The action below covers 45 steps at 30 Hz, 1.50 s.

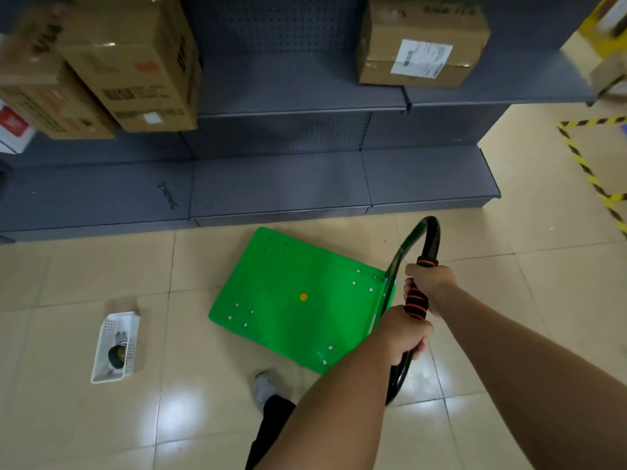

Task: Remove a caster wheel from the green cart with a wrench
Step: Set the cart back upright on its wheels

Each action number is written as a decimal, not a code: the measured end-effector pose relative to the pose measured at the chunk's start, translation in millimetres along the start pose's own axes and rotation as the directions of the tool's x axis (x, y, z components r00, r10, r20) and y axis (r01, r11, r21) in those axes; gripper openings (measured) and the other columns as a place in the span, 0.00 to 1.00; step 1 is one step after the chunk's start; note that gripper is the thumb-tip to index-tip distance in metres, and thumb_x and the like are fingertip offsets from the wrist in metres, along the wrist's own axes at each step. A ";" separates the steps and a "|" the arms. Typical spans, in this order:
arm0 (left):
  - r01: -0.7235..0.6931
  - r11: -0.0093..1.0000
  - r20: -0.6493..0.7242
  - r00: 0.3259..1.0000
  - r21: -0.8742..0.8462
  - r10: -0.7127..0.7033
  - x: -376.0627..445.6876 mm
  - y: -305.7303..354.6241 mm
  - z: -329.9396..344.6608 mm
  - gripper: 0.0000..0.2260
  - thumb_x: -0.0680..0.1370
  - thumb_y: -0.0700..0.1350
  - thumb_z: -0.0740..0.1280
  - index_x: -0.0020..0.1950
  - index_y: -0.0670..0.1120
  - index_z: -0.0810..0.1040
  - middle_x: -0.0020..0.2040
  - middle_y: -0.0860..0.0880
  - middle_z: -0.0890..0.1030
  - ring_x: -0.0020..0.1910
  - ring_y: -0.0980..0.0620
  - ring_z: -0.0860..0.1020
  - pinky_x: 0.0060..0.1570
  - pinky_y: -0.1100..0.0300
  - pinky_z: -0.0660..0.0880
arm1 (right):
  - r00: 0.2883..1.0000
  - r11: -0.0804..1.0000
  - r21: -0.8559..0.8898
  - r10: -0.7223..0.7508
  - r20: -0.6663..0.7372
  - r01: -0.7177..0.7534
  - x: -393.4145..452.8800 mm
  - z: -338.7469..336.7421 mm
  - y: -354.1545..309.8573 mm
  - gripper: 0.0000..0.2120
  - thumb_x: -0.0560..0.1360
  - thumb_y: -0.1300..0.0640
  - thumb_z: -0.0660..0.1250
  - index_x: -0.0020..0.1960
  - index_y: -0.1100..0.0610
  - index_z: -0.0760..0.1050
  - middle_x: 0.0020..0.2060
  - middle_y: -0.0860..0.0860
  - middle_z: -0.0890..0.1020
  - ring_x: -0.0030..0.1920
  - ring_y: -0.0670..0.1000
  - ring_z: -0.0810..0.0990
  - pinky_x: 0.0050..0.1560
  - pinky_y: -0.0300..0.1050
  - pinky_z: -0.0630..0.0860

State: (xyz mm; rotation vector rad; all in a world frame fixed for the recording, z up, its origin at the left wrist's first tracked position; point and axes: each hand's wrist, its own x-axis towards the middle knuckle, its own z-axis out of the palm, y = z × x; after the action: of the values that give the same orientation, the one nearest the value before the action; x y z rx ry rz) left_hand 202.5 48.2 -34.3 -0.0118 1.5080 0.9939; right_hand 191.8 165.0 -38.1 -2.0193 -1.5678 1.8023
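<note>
Both hands are on the black handle of the green cart, which stands on the tiled floor just in front of a grey metal shelf unit. The left hand is curled round the lower stretch of the tube, knuckles up, and the right hand grips it higher, wrapped about the foam grip with its red bands. The cart's flat green deck faces the camera, dotted with four clusters of bolt heads near its corners and an orange dot at the middle; no wheel can be made out from this angle.

The wrench lies apart from the hands, flat on the lowest shelf, to the left of the cart. On the floor further left sits a white perforated basket holding a dark, round part, too blurred to name. A foot in a grey shoe shows below the cart.

Cardboard boxes sit on the upper shelf: two at left, one with a shipping label at right. Yellow-and-black tape marks the floor at far right
</note>
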 end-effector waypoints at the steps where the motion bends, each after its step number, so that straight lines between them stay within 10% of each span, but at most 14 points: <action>1: 0.005 1.000 0.008 1.000 0.002 -0.005 3.4 5.9 -12.7 0.07 0.72 0.35 0.65 0.34 0.43 0.72 0.24 0.48 0.74 0.19 0.52 0.70 0.23 0.62 0.68 | 1.000 1.000 -0.004 0.007 -0.008 -0.007 0.7 12.0 -7.2 0.07 0.73 0.66 0.70 0.42 0.63 0.71 0.30 0.58 0.76 0.29 0.56 0.75 0.40 0.52 0.76; 24: 0.045 0.985 -0.198 0.977 -0.170 -0.078 81.2 113.0 -194.3 0.03 0.68 0.35 0.64 0.35 0.41 0.72 0.21 0.46 0.74 0.19 0.49 0.71 0.25 0.61 0.69 | 0.975 0.975 -0.197 -0.060 0.213 0.103 50.7 225.2 -145.8 0.05 0.74 0.64 0.70 0.41 0.62 0.75 0.31 0.59 0.78 0.30 0.57 0.76 0.36 0.50 0.77; 45: 0.049 0.966 -0.281 0.952 -0.253 -0.122 126.5 172.4 -223.9 0.04 0.72 0.35 0.65 0.39 0.41 0.73 0.23 0.49 0.75 0.21 0.52 0.73 0.26 0.61 0.71 | 0.925 0.951 -0.288 0.007 0.379 0.111 110.5 258.1 -204.2 0.07 0.72 0.61 0.74 0.42 0.61 0.76 0.31 0.56 0.80 0.29 0.55 0.78 0.37 0.48 0.78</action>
State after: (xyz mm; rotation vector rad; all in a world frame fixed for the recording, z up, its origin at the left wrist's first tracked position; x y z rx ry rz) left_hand -101.3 94.8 -72.4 -0.4154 1.6285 1.1378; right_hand -150.9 192.2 -86.5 -1.7819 -2.1018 2.1418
